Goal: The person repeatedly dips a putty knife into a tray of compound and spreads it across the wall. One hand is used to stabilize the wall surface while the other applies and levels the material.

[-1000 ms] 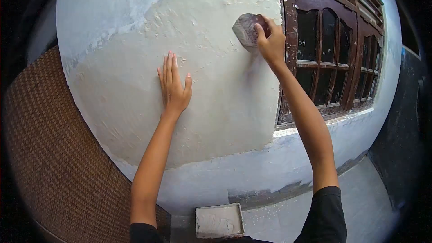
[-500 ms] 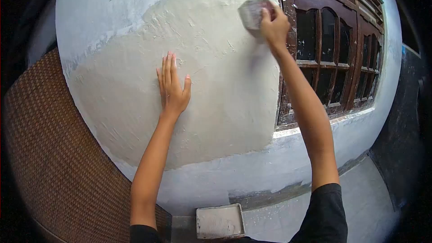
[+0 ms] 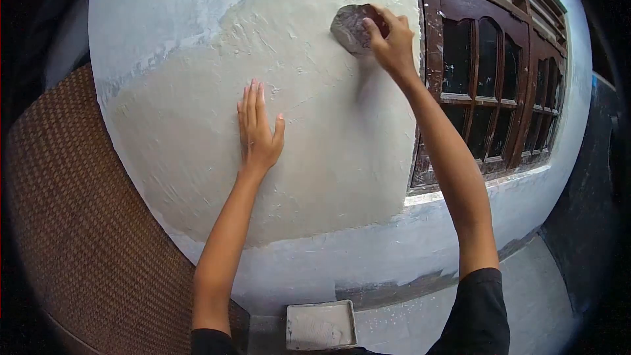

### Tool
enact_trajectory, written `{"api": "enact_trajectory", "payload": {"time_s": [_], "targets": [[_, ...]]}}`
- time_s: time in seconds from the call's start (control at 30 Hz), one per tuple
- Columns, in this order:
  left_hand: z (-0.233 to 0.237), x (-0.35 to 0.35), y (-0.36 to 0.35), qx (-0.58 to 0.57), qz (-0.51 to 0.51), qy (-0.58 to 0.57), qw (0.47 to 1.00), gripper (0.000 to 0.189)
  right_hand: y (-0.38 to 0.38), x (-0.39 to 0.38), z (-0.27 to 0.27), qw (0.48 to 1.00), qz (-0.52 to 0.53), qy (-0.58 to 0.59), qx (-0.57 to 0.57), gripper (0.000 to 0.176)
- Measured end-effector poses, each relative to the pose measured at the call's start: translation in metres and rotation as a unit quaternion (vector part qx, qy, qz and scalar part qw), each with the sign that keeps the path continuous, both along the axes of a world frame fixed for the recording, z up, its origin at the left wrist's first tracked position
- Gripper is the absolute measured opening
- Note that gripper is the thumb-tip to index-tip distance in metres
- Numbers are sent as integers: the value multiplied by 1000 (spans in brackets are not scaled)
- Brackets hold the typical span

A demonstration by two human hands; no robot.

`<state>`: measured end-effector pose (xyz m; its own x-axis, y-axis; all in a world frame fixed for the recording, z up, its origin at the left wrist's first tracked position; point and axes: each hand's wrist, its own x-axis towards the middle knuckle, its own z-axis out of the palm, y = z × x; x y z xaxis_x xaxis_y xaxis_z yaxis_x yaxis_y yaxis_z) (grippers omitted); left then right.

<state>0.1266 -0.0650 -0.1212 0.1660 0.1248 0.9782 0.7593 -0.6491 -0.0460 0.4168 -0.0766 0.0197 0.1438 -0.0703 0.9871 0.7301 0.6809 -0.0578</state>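
My right hand (image 3: 393, 43) grips a flat, thin putty spreader (image 3: 351, 29) by its edge, high on the wall close to the window frame. The spreader is dark grey and smeared, with a dark red part under my fingers. Around it lies a broad beige putty coat (image 3: 322, 138) with small ridges and streaks over the white-blue wall. My left hand (image 3: 260, 125) lies flat on this coat, left of the middle, fingers straight and thumb out. Nothing is in it.
A dark brown wooden window (image 3: 486, 72) with glass panes borders the coat on the right. On the floor below, a shallow tray (image 3: 289, 329) holds pale paste. Brown woven matting (image 3: 79, 210) stands at the left. A dark panel (image 3: 585, 177) is at the far right.
My right hand has moved slightly left with the spreader, which is now tilted and shows a darker face. My left hand stays flat on the wall. The view has shifted a little.
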Motion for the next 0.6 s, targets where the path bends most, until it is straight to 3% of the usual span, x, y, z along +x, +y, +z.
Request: {"api": "enact_trajectory", "payload": {"time_s": [0.07,0.13,0.2,0.23,0.33,0.4,0.5,0.53,0.6], "targets": [[-1,-5,-2,0,-3,-3,1000,69,14,20,12,994,-62,85,-31,35],[-3,-17,-1,0,18,-6,1000,69,9,35,23,977,-34,194,81,35],[-4,-27,2,-2,38,-9,999,69,-10,29,24,952,65,293,58,33],[-4,-30,3,3,52,-8,999,69,-16,18,21,953,67,291,56,33],[-4,-31,3,9,75,-5,997,68,-10,-17,13,991,86,91,52,31],[-2,-29,3,12,84,-3,996,67,0,-34,1,999,7,-30,20,31],[-1,-30,4,11,89,5,996,67,16,-21,9,1000,-16,-1,1,32],[0,-32,3,8,91,6,996,67,29,-2,17,997,-34,59,30,34],[-1,-34,2,4,97,4,995,66,14,15,24,974,71,212,22,34]]}}
